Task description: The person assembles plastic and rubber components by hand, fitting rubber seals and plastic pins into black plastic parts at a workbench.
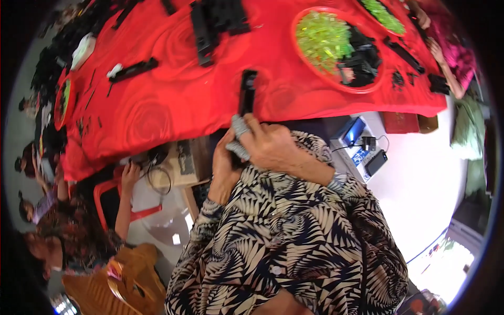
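Note:
A long black plastic part (pixel 248 93) points away from me at the table's near edge, over the red cloth. My right hand (pixel 270 147) is closed around its near end, with grey wrapping on some of the fingers. Just beside and below it, my left hand (pixel 223 165) is closed too, its fingers partly hidden behind the right hand. A dark bit shows between the palms, apparently the near end of the same part. Beyond it on the cloth lie more black plastic parts (pixel 202 37).
A red basin (pixel 302 52) holds yellow-green strips and black pieces. Another black part (pixel 134 70) lies on the left of the red cloth (pixel 173 94). Co-workers sit at left (pixel 79 226) and far right (pixel 457 58). A red stool (pixel 147 212) stands at lower left.

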### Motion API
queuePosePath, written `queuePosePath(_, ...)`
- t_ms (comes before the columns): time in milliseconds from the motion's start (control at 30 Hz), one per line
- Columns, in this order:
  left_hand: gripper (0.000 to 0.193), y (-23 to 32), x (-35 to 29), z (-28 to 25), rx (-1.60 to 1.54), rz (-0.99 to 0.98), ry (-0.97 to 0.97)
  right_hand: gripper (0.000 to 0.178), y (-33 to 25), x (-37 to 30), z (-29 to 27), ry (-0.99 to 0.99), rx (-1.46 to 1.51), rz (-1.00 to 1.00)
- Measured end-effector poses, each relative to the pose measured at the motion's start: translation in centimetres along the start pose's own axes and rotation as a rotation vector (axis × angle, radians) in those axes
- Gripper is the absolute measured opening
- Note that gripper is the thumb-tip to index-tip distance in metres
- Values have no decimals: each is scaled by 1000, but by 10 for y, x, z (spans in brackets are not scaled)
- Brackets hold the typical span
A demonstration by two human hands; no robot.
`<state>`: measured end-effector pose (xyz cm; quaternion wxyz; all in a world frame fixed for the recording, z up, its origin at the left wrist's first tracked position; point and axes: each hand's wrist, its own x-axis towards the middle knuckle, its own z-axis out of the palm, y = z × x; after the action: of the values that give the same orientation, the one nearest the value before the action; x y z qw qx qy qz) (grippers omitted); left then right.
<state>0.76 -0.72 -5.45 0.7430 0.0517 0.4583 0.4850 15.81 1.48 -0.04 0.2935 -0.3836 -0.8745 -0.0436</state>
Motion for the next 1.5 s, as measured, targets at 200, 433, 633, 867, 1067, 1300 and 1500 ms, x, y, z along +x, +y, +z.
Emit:
queuePosePath(200, 26, 8, -22, 43, -22, 27, 95, 51, 1, -13, 5, -4, -8, -33)
queuePosePath(433, 24, 9, -19, 34, -54, -1, 157, 38, 4, -12, -1, 143, 138, -27)
queuePosePath(633, 35, 19, -17, 20, 160, 6, -270, 48, 36, -5, -18, 393, 278, 373)
queuePosePath(867, 36, 52, -31, 23, 547, -53, -447, 51, 50, 14, -69, 14, 441, 364)
queuePosePath(1067, 41, 72, -36, 20, 799, -51, -446, 43, 58, 13, -71, -369, 522, 100)
queuePosePath(1300, 40, 74, -49, 27, 1271, 396, -550, 28, 31, -1, -61, -435, 150, 27)
queuePosePath(1500, 26, 66, -68, 36, 1837, 689, -487, 19, 15, -27, -44, -472, 176, 36)
